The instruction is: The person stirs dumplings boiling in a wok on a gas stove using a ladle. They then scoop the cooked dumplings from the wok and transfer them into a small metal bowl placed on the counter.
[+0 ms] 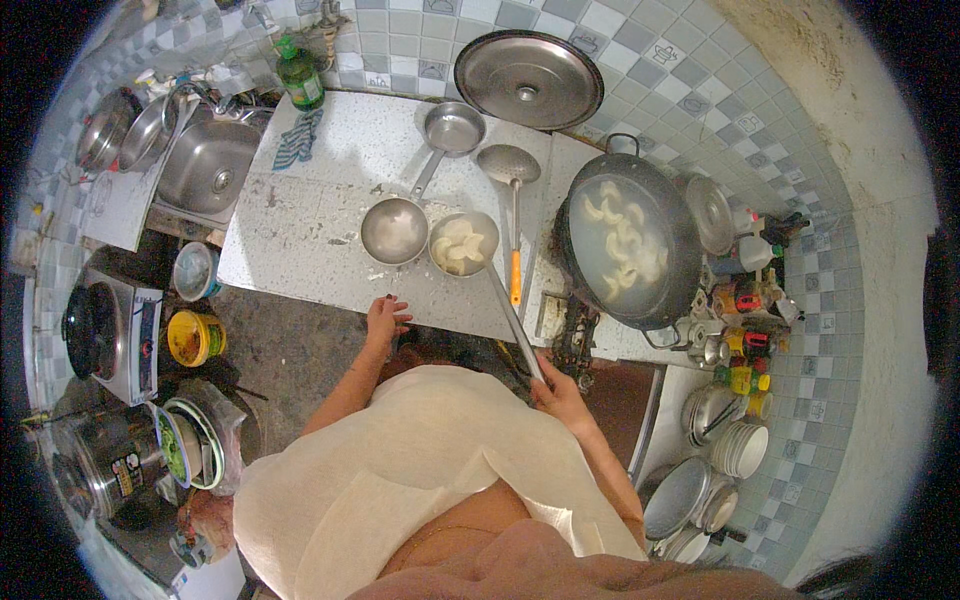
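Note:
My right hand [559, 394] grips the handle of a metal ladle [465, 244], whose bowl holds several dumplings in liquid over the white countertop [315, 225]. Left of that bowl, close by, stands a round metal bowl [394, 231]. My left hand [387, 316] is at the counter's front edge, fingers spread, with nothing in it. A large dark wok [675, 247] on the right holds cloudy liquid with more dumplings [622, 236]. Between ladle and wok lies a metal skimmer [510, 165] with an orange handle. A small metal saucepan [454, 129] sits behind the round bowl.
A large metal lid [528, 81] leans on the tiled wall. The sink [210, 169], a green pump bottle [300, 79] and a striped cloth [298, 141] are at the left. Seasoning bottles [742, 341] and stacked bowls [739, 450] line the right. A yellow bucket [196, 339] stands lower left.

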A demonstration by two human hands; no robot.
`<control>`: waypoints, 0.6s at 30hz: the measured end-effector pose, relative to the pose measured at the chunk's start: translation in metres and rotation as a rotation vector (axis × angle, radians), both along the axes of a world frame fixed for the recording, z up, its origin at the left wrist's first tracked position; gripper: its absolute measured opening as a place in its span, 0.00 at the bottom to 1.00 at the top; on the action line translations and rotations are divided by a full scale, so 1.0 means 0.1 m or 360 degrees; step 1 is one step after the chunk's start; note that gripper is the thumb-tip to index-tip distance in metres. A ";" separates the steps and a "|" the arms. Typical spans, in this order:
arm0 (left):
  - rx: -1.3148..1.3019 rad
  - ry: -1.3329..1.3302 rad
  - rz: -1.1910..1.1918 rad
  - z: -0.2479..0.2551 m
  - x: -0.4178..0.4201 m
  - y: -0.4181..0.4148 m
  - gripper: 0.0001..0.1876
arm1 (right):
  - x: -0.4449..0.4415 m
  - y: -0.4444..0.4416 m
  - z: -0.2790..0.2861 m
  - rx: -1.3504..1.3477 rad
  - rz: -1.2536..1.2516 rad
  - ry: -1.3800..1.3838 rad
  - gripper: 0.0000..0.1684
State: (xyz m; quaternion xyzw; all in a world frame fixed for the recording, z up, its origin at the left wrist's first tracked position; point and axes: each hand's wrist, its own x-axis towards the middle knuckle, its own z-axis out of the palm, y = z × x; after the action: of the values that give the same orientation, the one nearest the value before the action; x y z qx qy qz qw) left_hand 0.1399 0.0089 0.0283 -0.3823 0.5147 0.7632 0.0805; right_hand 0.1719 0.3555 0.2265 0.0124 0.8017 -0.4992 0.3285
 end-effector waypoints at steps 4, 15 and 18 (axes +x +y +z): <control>0.0004 -0.0003 -0.0012 0.02 0.01 0.02 0.18 | 0.01 0.00 0.04 0.0497 0.0395 0.0879 0.36; 0.0046 0.0064 -0.0106 -0.06 -0.08 0.16 0.17 | 0.09 -0.05 1.06 0.0541 -0.0153 0.1148 0.33; 0.0003 0.0067 -0.0154 -0.05 -0.10 0.18 0.18 | -0.06 0.14 1.26 0.0723 -0.0324 0.1332 0.30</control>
State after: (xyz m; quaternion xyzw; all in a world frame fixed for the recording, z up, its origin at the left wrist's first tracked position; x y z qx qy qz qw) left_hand 0.1295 0.0271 0.0228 -0.3407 0.5335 0.7668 0.1069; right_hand 0.1661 0.3697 0.3525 -0.0396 0.9484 -0.3033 -0.0836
